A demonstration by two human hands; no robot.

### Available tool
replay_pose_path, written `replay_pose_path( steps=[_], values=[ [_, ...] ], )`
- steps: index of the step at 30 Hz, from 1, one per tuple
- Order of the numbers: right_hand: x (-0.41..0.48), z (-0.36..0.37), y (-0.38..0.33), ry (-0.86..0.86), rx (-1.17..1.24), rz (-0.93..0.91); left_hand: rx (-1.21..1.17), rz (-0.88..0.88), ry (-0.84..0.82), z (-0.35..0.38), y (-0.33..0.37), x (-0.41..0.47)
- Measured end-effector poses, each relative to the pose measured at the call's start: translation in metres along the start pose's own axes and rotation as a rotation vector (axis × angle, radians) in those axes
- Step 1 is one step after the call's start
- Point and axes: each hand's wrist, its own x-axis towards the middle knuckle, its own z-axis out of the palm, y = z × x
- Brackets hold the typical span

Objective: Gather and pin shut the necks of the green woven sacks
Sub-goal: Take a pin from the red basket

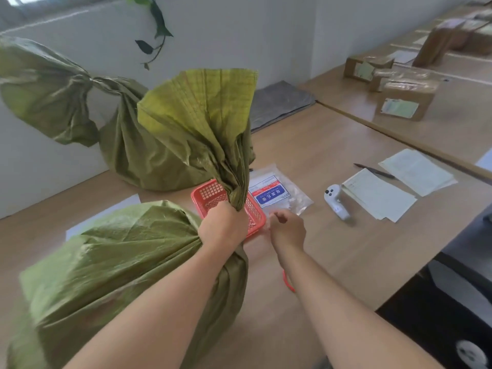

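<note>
The left hand grips the gathered neck of the near sack, which lies on the counter, its loose top fanning upward. The right hand hovers beside the red basket, fingers curled; whether they hold anything, I cannot tell. A second sack, neck cinched, stands behind.
</note>
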Motion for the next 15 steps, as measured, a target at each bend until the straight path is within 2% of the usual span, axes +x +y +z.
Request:
replay_pose_path(
  steps=[15],
  values=[
    [0.119, 0.028, 0.081, 0.097, -0.190, 0.104, 0.140, -0.100, -0.094, 0.081, 0.018, 0.060]
  ],
)
